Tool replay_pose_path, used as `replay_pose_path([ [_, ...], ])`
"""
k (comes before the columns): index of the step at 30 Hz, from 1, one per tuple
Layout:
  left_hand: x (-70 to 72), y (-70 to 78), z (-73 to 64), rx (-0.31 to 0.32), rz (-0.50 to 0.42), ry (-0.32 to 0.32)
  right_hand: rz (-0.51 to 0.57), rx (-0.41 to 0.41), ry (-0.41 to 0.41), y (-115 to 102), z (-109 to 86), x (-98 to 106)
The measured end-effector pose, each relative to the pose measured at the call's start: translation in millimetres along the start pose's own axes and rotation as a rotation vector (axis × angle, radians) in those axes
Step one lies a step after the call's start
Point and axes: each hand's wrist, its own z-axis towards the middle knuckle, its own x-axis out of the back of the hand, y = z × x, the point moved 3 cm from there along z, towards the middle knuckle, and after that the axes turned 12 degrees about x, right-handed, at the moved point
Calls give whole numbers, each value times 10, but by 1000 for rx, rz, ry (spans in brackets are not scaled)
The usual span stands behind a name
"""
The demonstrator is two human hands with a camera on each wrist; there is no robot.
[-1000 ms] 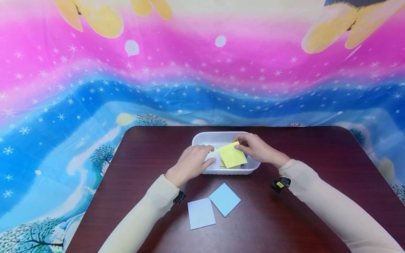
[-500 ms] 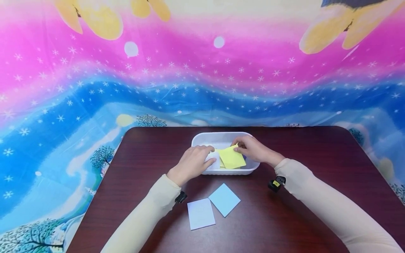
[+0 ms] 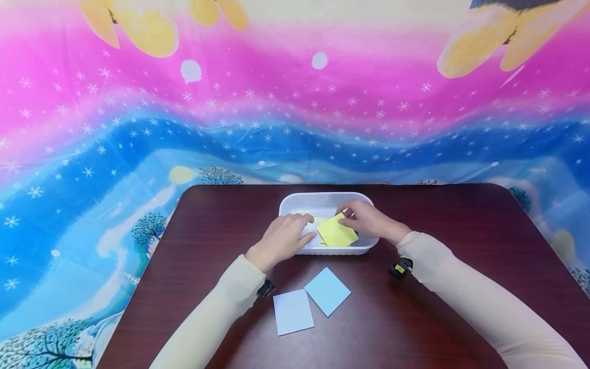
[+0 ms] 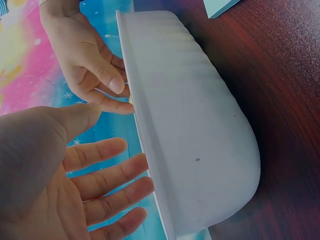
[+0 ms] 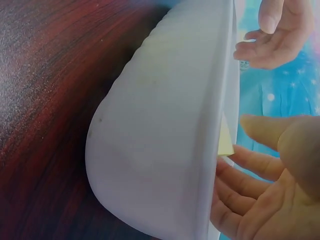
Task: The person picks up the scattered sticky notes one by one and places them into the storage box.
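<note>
In the head view a yellow square sticky note point(image 3: 338, 234) lies tilted inside a white plastic tray point(image 3: 336, 251). My right hand point(image 3: 372, 221) reaches over the tray's right side, its fingertips at the note's upper corner. The right wrist view shows the yellow corner point(image 5: 226, 142) beside the index fingertip, with the thumb apart from it. Over the tray's left side is my left hand point(image 3: 282, 237), fingers loosely bent and thumb spread, holding nothing. Its fingertips are right at the rim in the left wrist view. A white piece and another yellow edge show beneath, partly hidden.
A light blue square pad point(image 3: 328, 291) and a white square pad point(image 3: 293, 311) lie in front of the tray on the dark wooden table point(image 3: 415, 328). A patterned cloth point(image 3: 258, 102) hangs behind the table's far edge.
The yellow sticky note has come down lower into the tray and turned a little. My right hand has shifted slightly left, and its thumb now stands apart. The left hand barely moved.
</note>
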Motion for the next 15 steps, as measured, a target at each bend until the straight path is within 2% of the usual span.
replay_pose_path([
  [15,8,-8,-12,0,3,22,-45,-41,27,-29,-7,4],
])
